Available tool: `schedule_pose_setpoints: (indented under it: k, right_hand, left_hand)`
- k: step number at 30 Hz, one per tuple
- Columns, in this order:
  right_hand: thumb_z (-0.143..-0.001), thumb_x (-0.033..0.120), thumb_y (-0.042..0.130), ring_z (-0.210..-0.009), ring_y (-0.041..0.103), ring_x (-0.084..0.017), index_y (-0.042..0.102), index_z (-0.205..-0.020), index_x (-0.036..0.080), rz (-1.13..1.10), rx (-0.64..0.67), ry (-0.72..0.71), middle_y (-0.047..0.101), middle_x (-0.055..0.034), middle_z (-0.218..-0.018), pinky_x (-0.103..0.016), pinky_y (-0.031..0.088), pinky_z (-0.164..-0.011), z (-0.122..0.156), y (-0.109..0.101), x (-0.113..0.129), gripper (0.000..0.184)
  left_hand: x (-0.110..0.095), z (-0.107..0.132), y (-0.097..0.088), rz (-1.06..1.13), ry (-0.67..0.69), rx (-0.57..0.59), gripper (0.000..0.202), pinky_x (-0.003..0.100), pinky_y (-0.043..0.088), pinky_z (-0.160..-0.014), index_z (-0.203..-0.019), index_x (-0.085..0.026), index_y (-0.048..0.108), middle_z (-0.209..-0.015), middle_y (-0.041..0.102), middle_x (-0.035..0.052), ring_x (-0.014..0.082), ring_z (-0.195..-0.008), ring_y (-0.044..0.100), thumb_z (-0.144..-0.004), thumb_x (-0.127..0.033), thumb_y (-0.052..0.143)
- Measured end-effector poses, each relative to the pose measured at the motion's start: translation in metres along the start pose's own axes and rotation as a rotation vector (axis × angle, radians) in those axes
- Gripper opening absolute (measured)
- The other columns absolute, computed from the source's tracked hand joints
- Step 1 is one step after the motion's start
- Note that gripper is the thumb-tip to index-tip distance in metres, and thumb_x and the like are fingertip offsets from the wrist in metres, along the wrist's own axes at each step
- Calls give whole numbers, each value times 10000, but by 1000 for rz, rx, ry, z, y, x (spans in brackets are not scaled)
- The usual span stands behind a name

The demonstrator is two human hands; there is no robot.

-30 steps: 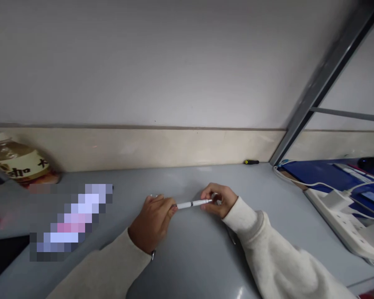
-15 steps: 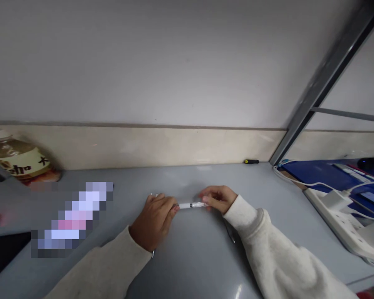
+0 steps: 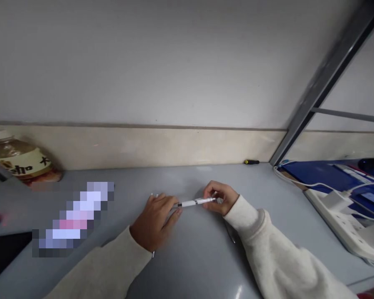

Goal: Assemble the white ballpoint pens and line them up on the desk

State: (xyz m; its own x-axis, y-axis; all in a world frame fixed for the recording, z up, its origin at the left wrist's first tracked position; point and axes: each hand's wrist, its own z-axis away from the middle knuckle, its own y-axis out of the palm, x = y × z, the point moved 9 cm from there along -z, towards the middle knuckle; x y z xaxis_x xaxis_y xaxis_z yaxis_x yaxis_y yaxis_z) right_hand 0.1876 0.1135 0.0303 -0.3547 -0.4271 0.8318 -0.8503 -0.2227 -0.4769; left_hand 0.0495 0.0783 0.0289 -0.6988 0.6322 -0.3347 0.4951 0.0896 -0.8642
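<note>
A slim white pen point(image 3: 188, 203) with a clear section and a dark band lies nearly level just over the desk. The thumb and fingertips of my right hand point(image 3: 221, 198) pinch its right end. At its dark left end is my left hand point(image 3: 157, 218), thumb parted from the fingers and fingertips close to the pen; whether they touch it I cannot tell. Small white bits point(image 3: 154, 194) show behind the left knuckles, mostly hidden by that hand. A thin, shiny-tipped item point(image 3: 232, 236) shows beside my right sleeve, its rest covered.
A drink bottle point(image 3: 25, 160) stands at the far left, near a blurred-out patch. A small yellow-and-black tool point(image 3: 252, 162) lies along the wall. To the right are a white power strip point(image 3: 336, 207) with plugs and cables, a metal post point(image 3: 299, 116) and a blue surface point(image 3: 314, 170).
My left hand's thumb has come away from its fingers, and more of the pen's dark left end shows. The right hand has shifted slightly, and the pen's right end now sits higher.
</note>
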Motion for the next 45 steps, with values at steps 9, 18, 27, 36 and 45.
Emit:
schedule_pose_setpoints:
  k: [9, 18, 27, 36, 45]
  right_hand:
    - [-699, 247, 625, -566, 530, -102, 660, -790, 156, 154, 39, 29, 651, -28, -695, -213, 403, -519, 3, 3, 1, 133]
    - [-575, 3, 575, -571, 515, -106, 588, -642, 161, 514, -50, -278, 598, -2, -637, -207, 399, -546, 0, -7, 15, 172]
    - [-583, 29, 549, -619, 563, -140, 584, -649, 179, 607, -145, -114, 621, -6, -658, -237, 424, -593, -3, -25, -5, 168]
    - [-614, 45, 570, -607, 569, -133, 605, -678, 173, 534, -124, -180, 628, -12, -658, -228, 427, -581, -2, -20, 4, 147]
    - [-645, 63, 591, -637, 566, -149, 589, -735, 173, 532, -89, -341, 634, -27, -683, -243, 429, -596, 5, -4, 23, 142]
  left_hand:
    - [-3, -2, -1, -32, 15, 15, 296, 337, 359, -680, -948, -213, 546, -796, 636, 21, 196, -742, 527, -903, -272, 260]
    - [-2, 0, -3, -6, 44, -16, 346, 336, 391, -685, -1121, -244, 552, -767, 620, 19, 188, -732, 549, -889, -284, 298]
    - [5, 0, -10, -17, -9, -68, 375, 313, 408, -653, -1073, -234, 579, -705, 582, 17, 179, -706, 543, -907, -276, 246]
    - [4, -1, -8, -23, -12, -44, 359, 331, 413, -678, -1060, -238, 572, -763, 606, 26, 190, -744, 549, -901, -267, 251]
    - [5, -1, -1, 17, -17, -16, 324, 370, 426, -741, -1031, -220, 557, -860, 626, 44, 208, -810, 548, -899, -281, 268]
